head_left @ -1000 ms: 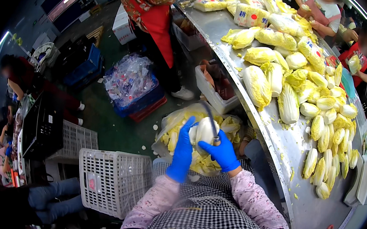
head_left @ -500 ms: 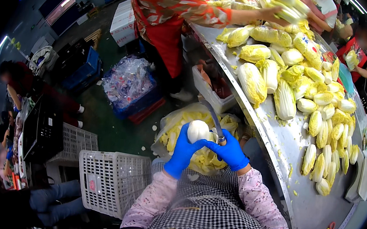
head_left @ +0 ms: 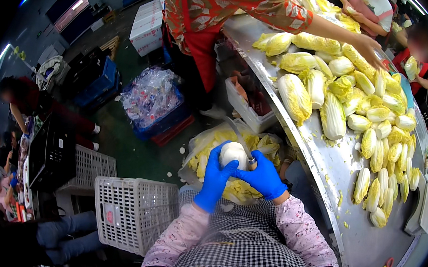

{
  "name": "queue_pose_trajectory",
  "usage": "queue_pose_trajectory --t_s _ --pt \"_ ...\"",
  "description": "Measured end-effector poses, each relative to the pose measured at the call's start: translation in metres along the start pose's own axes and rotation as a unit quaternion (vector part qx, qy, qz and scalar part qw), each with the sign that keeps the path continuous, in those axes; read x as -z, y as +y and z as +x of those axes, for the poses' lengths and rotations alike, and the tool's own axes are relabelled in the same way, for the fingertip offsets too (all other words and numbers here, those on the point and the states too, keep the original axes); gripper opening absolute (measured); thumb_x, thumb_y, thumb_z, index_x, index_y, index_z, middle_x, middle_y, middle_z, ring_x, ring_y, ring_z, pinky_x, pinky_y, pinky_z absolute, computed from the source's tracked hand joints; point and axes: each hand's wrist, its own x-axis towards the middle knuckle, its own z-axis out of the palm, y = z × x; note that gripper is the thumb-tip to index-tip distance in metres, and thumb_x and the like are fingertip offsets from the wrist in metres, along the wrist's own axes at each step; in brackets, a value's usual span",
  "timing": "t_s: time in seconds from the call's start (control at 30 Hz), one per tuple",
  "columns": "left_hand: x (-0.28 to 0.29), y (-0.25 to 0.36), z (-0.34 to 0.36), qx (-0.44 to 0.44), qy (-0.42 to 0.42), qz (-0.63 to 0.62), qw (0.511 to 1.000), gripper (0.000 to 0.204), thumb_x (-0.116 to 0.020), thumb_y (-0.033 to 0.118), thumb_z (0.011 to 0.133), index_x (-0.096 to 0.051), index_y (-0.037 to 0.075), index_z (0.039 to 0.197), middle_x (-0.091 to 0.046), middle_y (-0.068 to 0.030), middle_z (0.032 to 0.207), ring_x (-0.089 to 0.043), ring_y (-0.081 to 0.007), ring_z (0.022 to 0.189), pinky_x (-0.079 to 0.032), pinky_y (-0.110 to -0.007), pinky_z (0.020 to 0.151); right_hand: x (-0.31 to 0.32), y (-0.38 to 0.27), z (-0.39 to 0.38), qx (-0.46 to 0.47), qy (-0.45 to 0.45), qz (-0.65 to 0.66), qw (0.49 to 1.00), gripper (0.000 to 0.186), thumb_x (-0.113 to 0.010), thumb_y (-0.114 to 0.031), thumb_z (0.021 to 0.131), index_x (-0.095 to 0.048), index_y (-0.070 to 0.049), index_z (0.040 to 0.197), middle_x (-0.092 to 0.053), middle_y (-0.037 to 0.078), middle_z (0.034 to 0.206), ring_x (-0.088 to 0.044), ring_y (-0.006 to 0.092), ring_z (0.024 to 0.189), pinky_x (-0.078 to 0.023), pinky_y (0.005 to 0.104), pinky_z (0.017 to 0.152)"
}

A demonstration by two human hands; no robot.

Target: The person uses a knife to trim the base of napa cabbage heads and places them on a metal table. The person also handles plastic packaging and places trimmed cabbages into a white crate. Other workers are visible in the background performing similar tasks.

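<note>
In blue gloves, my left hand (head_left: pixel 214 175) is wrapped round a white cabbage head (head_left: pixel 233 157), its cut-looking pale end facing up. My right hand (head_left: pixel 262 177) grips a curved-bladed knife (head_left: pixel 244 144) by its wooden handle, with my thumb reaching to the cabbage. The blade rises beside the cabbage, pointing away from me. Beneath my hands is a plastic bag (head_left: pixel 191 157) full of loose yellow cabbage leaves (head_left: pixel 263 147).
A metal table (head_left: pixel 364 248) at right carries piled cabbages (head_left: pixel 333 118). A co-worker (head_left: pixel 191 45) reaches across it; others stand beyond and at left. A white crate (head_left: pixel 130 212), a blue bin of plastic wrap (head_left: pixel 150 100) and a white tub (head_left: pixel 247 103) stand around me.
My left hand has shifted slightly, still holding the cabbage, which now sits end-up beside the knife. The co-worker in red apron has leaned right, stretching an arm far over the table.
</note>
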Motion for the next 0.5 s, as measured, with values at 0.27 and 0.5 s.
queue_pose_trajectory --t_s 0.27,0.5 --pt "0.002 -0.009 0.006 -0.066 0.08 0.123 0.987 0.055 -0.066 0.015 0.085 -0.041 0.003 0.132 -0.049 -0.0132 0.128 -0.051 -0.0253 0.114 -0.043 -0.036 0.097 -0.005 -0.013 -0.009 -0.022 0.008 0.029 0.999 0.048 -0.077 -0.029 0.074 -0.058 0.001 0.107 -0.067 0.013 0.096 -0.065 0.0191 0.085 -0.051 0.0318 0.074" --pt "0.035 -0.013 -0.011 0.254 -0.106 -0.351 0.895 0.063 -0.043 0.046 0.095 -0.03 0.005 0.141 -0.041 -0.0161 0.138 -0.045 -0.0316 0.124 -0.034 -0.047 0.106 0.027 -0.017 -0.005 -0.103 -0.119 0.245 0.957 0.045 -0.076 -0.024 0.075 -0.059 -0.002 0.111 -0.065 0.005 0.091 -0.063 0.014 0.076 -0.052 0.0251 0.063"
